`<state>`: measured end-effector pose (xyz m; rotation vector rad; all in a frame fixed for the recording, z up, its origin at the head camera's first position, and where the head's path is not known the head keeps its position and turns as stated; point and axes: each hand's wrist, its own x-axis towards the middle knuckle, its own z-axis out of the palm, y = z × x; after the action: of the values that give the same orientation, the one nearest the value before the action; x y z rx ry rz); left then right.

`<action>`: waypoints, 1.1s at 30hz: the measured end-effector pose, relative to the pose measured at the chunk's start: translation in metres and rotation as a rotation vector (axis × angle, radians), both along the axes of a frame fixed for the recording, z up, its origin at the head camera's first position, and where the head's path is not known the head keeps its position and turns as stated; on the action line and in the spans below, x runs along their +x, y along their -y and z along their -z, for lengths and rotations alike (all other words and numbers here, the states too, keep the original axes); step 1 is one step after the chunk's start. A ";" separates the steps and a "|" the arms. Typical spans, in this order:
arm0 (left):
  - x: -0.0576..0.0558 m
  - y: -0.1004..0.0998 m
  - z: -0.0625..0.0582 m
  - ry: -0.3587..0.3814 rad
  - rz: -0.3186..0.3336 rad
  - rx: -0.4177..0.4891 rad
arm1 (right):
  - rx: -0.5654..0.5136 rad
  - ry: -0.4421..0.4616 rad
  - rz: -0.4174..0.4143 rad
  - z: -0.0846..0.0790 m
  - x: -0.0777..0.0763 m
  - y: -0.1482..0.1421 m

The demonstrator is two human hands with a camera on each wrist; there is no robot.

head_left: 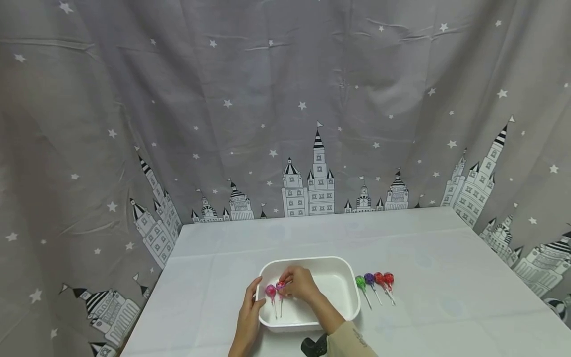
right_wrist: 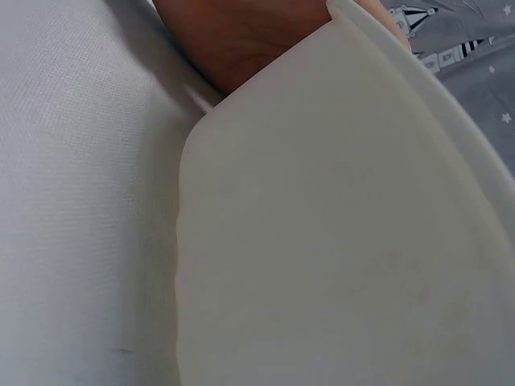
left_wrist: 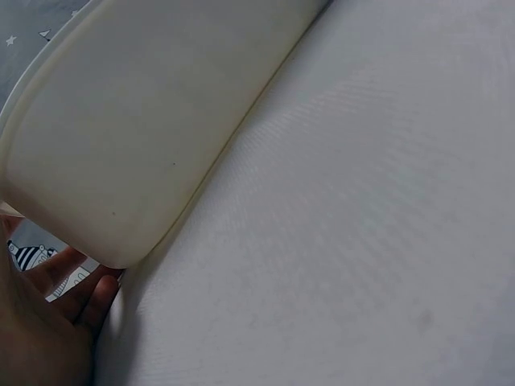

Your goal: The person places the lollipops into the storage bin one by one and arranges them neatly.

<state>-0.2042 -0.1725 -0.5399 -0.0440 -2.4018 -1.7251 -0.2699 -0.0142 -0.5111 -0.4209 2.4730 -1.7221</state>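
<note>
A white plastic tray (head_left: 312, 325) stands on the table with two pink-and-red lollipops in its left part. My right hand (head_left: 300, 284) reaches over the near rim and pinches the right lollipop (head_left: 280, 285) near its wrapped head. Just left of it lies the other lollipop (head_left: 270, 290), its stick towards the near wall. My left hand (head_left: 248, 317) holds the tray's left rim, thumb over the edge and fingers along the outside. In the left wrist view, that hand's fingers (left_wrist: 98, 301) bend beside the tray's outer wall (left_wrist: 161, 121). The right wrist view shows mostly tray wall (right_wrist: 322, 201), not the pinch.
Right of the tray, a green lollipop (head_left: 360, 282), a purple lollipop (head_left: 369, 278) and two red lollipops (head_left: 389, 278) lie in a row on the white table (head_left: 446, 287). A dark object (head_left: 313, 346) sits by my right wrist. A grey castle-print curtain (head_left: 250, 99) hangs behind.
</note>
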 end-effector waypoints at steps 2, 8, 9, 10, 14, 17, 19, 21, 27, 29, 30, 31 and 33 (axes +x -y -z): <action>0.000 0.000 0.000 0.006 -0.001 -0.003 | 0.015 -0.009 -0.004 0.001 -0.001 0.000; -0.001 0.000 0.001 0.007 -0.005 -0.009 | 0.056 -0.011 -0.004 0.002 -0.003 0.001; -0.001 0.000 0.001 0.004 -0.006 -0.010 | 0.055 -0.009 -0.005 0.002 -0.003 0.001; -0.001 0.000 0.001 0.000 -0.006 -0.011 | 0.054 -0.012 -0.005 0.002 -0.003 0.001; -0.003 0.001 0.001 -0.019 -0.007 -0.017 | 0.051 -0.025 -0.008 0.003 -0.005 0.001; -0.003 0.001 0.001 -0.024 -0.009 -0.016 | 0.069 -0.031 -0.006 0.002 -0.005 0.001; -0.002 0.000 0.001 -0.021 -0.010 -0.013 | 0.086 -0.036 -0.005 0.003 -0.005 0.001; -0.001 0.000 0.001 -0.015 -0.010 -0.009 | 0.099 -0.033 -0.003 0.002 -0.004 0.001; 0.000 -0.001 0.001 -0.006 -0.009 0.007 | 0.118 -0.041 -0.008 0.002 -0.003 0.000; 0.000 -0.001 0.001 -0.005 -0.010 0.011 | 0.128 -0.054 -0.012 0.002 -0.003 -0.001; 0.000 -0.001 0.001 -0.004 -0.009 0.009 | 0.136 -0.061 -0.011 0.002 -0.003 -0.001; 0.000 -0.001 0.001 -0.005 -0.009 0.012 | 0.143 -0.069 -0.010 0.002 -0.002 -0.001; -0.001 -0.001 0.001 -0.004 -0.010 0.009 | 0.147 -0.079 -0.002 0.000 -0.001 -0.002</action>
<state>-0.2048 -0.1716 -0.5408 -0.0347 -2.3875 -1.7294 -0.2711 -0.0120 -0.5115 -0.4844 2.6312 -1.5373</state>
